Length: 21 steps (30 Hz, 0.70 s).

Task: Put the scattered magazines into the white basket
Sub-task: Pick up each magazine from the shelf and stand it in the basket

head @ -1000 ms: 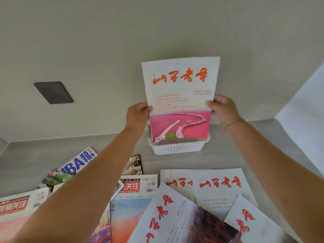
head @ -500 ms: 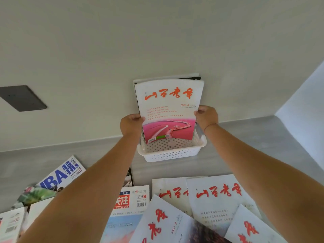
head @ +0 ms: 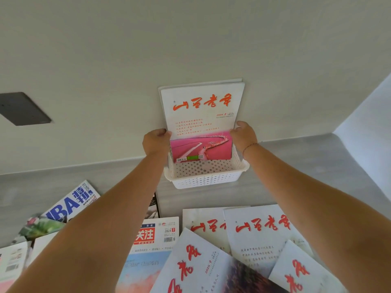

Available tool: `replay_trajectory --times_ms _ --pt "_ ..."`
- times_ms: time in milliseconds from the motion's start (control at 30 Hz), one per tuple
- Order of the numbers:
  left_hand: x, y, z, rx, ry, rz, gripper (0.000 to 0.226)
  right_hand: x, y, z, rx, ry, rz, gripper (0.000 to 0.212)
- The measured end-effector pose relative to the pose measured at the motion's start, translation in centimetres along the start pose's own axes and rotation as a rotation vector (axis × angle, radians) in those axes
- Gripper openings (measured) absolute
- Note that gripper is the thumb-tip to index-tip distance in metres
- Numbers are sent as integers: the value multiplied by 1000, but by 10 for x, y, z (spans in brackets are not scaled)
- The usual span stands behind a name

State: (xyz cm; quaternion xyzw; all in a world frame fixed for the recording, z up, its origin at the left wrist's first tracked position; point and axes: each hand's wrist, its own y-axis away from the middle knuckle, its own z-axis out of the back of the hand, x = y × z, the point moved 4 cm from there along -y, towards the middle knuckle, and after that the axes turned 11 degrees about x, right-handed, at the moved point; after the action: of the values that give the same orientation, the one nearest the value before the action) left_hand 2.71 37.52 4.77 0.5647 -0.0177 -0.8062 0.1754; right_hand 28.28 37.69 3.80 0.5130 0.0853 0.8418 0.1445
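Observation:
A white perforated basket [head: 203,178] stands on the grey counter against the wall. A white magazine with red script and a pink photo [head: 201,121] stands upright inside it, leaning on the wall, with another magazine's edge showing behind it. My left hand [head: 155,141] grips its left edge and my right hand [head: 243,134] its right edge, both just above the basket rim. Several more magazines lie scattered on the near counter, among them a white red-script one [head: 262,235] and a blue-lettered one [head: 69,205].
A dark wall plate [head: 23,108] sits on the wall at left. A white panel [head: 368,132] rises at the right end of the counter [head: 306,166]. Overlapping magazines cover the counter from left to right below my arms.
The magazine has gone down from above the basket into it and now leans on the wall. Both hands followed it down to the basket rim.

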Motion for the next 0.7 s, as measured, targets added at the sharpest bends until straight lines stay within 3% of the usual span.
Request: replay_trajectory --times_ms 100,167,267,400,533,700 --pt "7 10 8 -23 9 12 10 -3 18 1 -53 -48 -1 46" --pt "17 20 16 -41 -6 9 26 -4 40 1 -113 -92 51 38" --pt "35 44 30 -84 19 -15 26 -14 82 -7 -135 -124 140 17" --pt "78 91 46 -61 20 37 24 -53 135 -41 123 22 138 4" --pt "132 147 54 20 31 147 5 -99 178 -80 449 113 -36 34" --pt "186 203 63 58 31 256 12 -120 209 -99 500 141 -85 39"
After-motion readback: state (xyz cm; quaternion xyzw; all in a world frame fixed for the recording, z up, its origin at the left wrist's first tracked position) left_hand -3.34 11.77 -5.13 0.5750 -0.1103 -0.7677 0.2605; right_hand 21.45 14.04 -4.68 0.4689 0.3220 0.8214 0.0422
